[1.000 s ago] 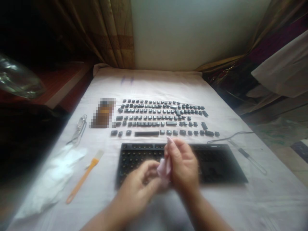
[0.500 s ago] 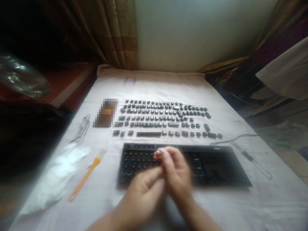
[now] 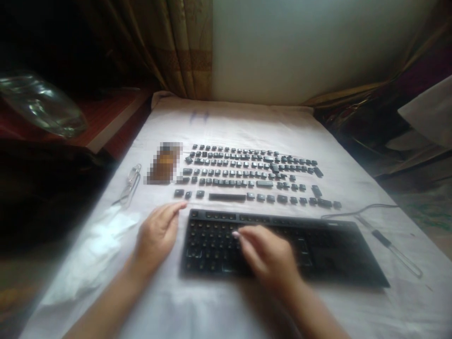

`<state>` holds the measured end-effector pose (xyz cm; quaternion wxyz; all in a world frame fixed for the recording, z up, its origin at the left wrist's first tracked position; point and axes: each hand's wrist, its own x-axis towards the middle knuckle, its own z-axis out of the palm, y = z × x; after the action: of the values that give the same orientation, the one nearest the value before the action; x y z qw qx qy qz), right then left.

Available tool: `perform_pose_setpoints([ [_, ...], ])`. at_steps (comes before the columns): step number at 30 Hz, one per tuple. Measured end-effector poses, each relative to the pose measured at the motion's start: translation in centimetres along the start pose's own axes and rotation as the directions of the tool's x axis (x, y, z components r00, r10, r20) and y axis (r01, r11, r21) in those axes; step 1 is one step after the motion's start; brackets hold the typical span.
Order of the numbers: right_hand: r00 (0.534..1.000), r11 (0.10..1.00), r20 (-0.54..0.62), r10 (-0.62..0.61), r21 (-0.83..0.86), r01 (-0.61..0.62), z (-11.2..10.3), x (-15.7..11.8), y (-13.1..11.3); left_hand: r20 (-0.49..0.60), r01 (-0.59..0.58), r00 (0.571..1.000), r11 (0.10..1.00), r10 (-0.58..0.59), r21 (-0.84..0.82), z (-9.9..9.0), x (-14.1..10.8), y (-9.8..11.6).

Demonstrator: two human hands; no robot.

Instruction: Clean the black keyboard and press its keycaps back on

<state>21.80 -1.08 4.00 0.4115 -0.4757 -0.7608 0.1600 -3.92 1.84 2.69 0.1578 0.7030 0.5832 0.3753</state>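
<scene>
A black keyboard [image 3: 332, 263] with its keycaps off lies in front of me, bare switch posts showing across its left and middle parts. My right hand [image 3: 270, 254] is over its middle, thumb and fingers closed in a pinch. Something small and pale shows at those fingertips; I cannot tell what it is. Left of the keyboard, my left hand [image 3: 157, 235] is held with its fingers stretched forward and holds nothing visible. Its fingertips are close to the front row of loose keycaps [image 3: 200, 194]. Behind the keyboard, the black keycaps lie in several rows, with the long space bar [image 3: 227, 197] in front.
A crumpled white cloth or tissue [image 3: 95, 254] lies at the left edge, partly behind my left arm. Beyond it are a clear looped object [image 3: 131, 181] and a pixelated brown item [image 3: 165, 162]. At right lie a cable [image 3: 367, 207] and a dark-handled wire tool [image 3: 383, 238].
My hands were together over the keyboard and have parted. The left has moved left and forward; the right stays over the keyboard. The view has shifted slightly, and my left arm now hides the orange brush.
</scene>
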Motion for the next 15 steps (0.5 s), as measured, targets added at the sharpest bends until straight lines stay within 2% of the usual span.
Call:
perform_pose_setpoints([
  [3, 0.996, 0.997, 0.076, -0.052, -0.059, 0.056, 0.9, 0.6, -0.4, 0.029, -0.174, 0.985, 0.977, 0.172, 0.123, 0.5, 0.3, -1.7],
  [7, 0.982, 0.989, 0.170, -0.081, -0.112, 0.101, 2.9, 1.9, -1.1, 0.063, -0.311, 0.950, 0.938, 0.305, 0.156, 1.3, -0.1, -2.5],
  [12, 0.958, 0.960, 0.226, -0.175, -0.176, 0.217, 5.9, 3.6, -2.1, 0.063, -0.323, 0.946, 0.940, 0.318, 0.113, 1.7, -0.5, -3.1],
  [15, 0.949, 0.935, 0.245, -0.197, -0.244, 0.257, 7.0, 4.2, -2.2, 0.073, -0.306, 0.951, 0.947, 0.300, 0.097, 1.7, -0.6, -3.1],
])
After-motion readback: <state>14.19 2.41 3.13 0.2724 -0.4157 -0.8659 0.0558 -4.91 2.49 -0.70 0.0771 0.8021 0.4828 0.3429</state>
